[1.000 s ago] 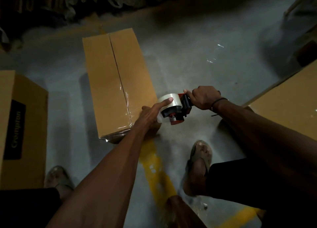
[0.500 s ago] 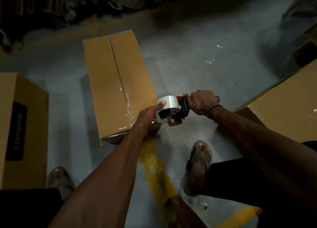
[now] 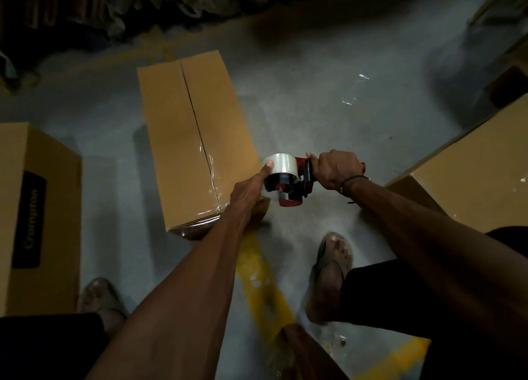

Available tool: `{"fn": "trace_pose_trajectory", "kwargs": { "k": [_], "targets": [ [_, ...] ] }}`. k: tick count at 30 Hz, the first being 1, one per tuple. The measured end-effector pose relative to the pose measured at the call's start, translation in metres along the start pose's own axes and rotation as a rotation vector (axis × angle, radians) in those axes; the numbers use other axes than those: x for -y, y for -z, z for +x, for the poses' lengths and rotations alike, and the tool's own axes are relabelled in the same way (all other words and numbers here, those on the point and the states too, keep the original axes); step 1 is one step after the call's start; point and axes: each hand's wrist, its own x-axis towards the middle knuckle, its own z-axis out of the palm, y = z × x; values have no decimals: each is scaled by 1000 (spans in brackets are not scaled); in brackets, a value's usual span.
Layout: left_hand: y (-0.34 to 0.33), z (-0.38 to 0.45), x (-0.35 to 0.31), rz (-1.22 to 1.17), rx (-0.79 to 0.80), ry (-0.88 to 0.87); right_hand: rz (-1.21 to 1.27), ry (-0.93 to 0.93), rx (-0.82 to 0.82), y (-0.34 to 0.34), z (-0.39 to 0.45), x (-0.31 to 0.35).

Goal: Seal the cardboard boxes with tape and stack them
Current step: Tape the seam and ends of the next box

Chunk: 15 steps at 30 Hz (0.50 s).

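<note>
Tape dispenser (image 3: 288, 185) lifts slightly since a second ago | your right hand (image 3: 337, 169) grips its handle | left hand (image 3: 248, 189) thumb presses the roll | long box (image 3: 197, 139) seam taped only at near end, far stretch bare.

Grey concrete floor (image 3: 314, 116), dimly lit. Yellow painted line (image 3: 265, 279) running toward the near edge. Long cardboard box (image 3: 197, 139) lying at centre, clear tape along its near seam. Second box (image 3: 37, 216) at left, black label on its side. Third box (image 3: 471, 165) at right. Scraps of clear tape (image 3: 363, 76) beyond. Two sandalled feet (image 3: 334, 254) planted near.
</note>
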Motion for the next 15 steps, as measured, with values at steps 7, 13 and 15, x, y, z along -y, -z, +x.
{"fn": "trace_pose_trajectory", "kwargs": {
  "k": [7,13,15],
  "targets": [
    [4,3,5,143,-19,-24,115,-170,35,-23,-9,-16],
    [8,13,11,212,-29,-99,31,-265,69,-50,-16,-31],
    [10,21,17,347,-36,-190,52,-289,107,-65,-19,-27]
  ]
}}
